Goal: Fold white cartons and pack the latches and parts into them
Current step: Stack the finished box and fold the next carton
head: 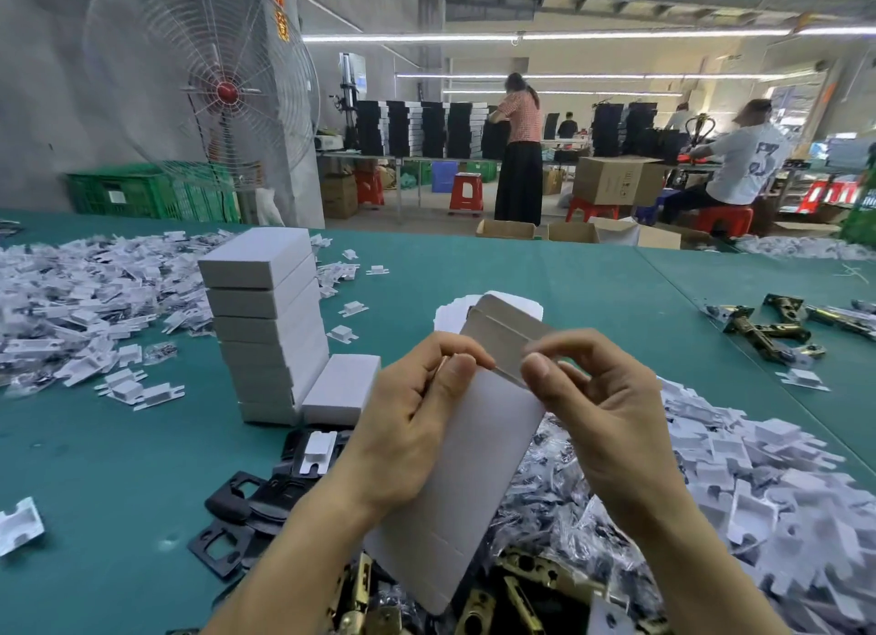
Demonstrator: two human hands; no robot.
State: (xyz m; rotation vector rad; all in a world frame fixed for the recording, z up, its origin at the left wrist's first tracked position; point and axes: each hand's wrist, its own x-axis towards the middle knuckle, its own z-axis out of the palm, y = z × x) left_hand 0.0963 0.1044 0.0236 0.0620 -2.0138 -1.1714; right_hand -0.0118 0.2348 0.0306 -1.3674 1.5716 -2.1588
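Hands (417, 421) (602, 426) pinching unfolded white carton (455, 483), stacked closed cartons (270, 326) beside

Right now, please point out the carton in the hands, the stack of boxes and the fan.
carton (474, 468): head view, flat white side panel.
stack of boxes (265, 331): head view, front face, mid-height.
fan (226, 93): head view, red hub.

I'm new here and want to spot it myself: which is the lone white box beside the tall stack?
Find the tall stack of white cartons on the green table. At its foot, on the right, the lone carton lies flat on the table, touching the stack, with nothing on top of it.
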